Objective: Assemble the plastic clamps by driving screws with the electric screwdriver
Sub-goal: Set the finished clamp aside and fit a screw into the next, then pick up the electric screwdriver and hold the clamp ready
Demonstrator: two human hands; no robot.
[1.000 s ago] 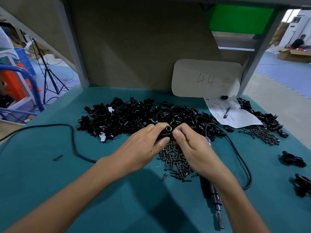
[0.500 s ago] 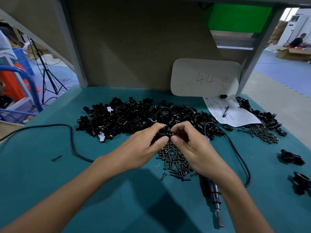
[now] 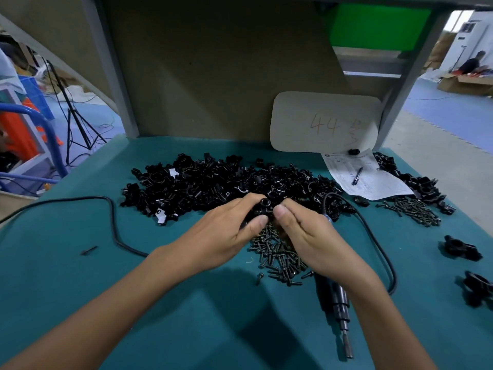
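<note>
together, left hand (image 3: 224,231) and right hand (image 3: 306,233) pinching one black clamp (image 3: 262,208), above screw pile (image 3: 277,257)

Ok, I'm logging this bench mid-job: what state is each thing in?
Left hand: grips the clamp.
Right hand: pinches the clamp from the other side.
Clamp: held between both hands, bore facing the camera.
Screwdriver: lying on the table, unheld.
Screws: loose pile under the hands.
Parts heap: loose on the table.
Pen: lying on the paper.
</note>
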